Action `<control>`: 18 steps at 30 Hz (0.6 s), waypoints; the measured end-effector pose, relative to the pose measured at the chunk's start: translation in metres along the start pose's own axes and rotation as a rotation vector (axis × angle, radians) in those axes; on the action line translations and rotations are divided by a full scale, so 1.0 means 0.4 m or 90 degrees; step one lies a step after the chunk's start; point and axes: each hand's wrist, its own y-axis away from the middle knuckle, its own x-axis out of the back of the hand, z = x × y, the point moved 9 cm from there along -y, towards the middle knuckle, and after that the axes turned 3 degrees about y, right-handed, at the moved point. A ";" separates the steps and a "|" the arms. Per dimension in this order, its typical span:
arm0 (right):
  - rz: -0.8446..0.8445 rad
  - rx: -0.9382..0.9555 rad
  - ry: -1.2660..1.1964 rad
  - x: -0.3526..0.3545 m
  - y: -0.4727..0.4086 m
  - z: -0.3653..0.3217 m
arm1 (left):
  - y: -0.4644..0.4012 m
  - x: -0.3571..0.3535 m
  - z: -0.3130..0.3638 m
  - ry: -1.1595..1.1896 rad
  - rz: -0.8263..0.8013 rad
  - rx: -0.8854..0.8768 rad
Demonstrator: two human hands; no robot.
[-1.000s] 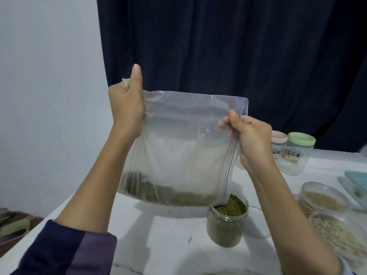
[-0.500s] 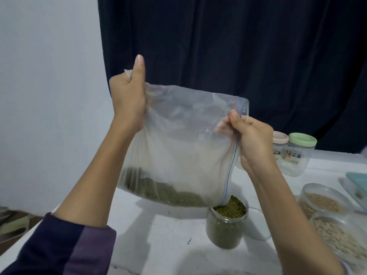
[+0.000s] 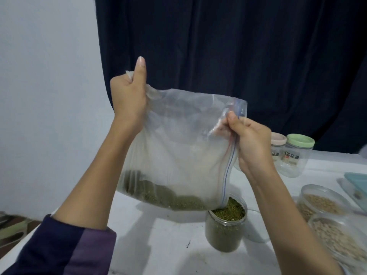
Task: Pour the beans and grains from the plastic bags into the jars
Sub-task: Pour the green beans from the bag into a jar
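A clear zip bag (image 3: pixel 178 151) is held up above the table (image 3: pixel 158 245), tilted, its zip edge running down the right side. The bag's upper left corner is gripped in the left hand (image 3: pixel 129 96), fingers curled round the bunched plastic, thumb raised straight; the fingers themselves are hidden behind the hand. The zip edge near the top right is pinched by the right hand (image 3: pixel 252 143) between thumb and fingers; the fingertips are seen only dimly through the plastic.

Green beans (image 3: pixel 164 197) are gathered along the bag's lower edge. The low corner of the zip edge is dipped at the mouth of an open jar (image 3: pixel 225 231), nearly full of the same beans. Whether that corner is open cannot be told, nor whether beans are passing.

Right of the jar, two open tubs of pale grain are seen: a far tub (image 3: pixel 321 199) and a near tub (image 3: pixel 337 239), blurred and cut by the frame edge. Behind the right hand, a pink-lidded jar (image 3: pixel 278 147) is partly hidden; beside it stands a green-lidded jar (image 3: pixel 296 155). Label print is unreadable. A teal object (image 3: pixel 357 183) is cut off at the right edge. A dark curtain (image 3: pixel 218 46) hangs behind.
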 end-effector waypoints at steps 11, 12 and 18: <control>0.016 -0.008 -0.036 0.007 -0.004 0.015 | -0.002 -0.005 0.004 -0.028 -0.008 -0.014; 0.015 -0.013 -0.031 0.005 -0.004 0.017 | -0.002 -0.005 0.004 -0.032 -0.009 -0.015; 0.016 -0.024 -0.045 0.014 -0.007 0.015 | -0.005 -0.014 0.007 -0.042 -0.013 -0.016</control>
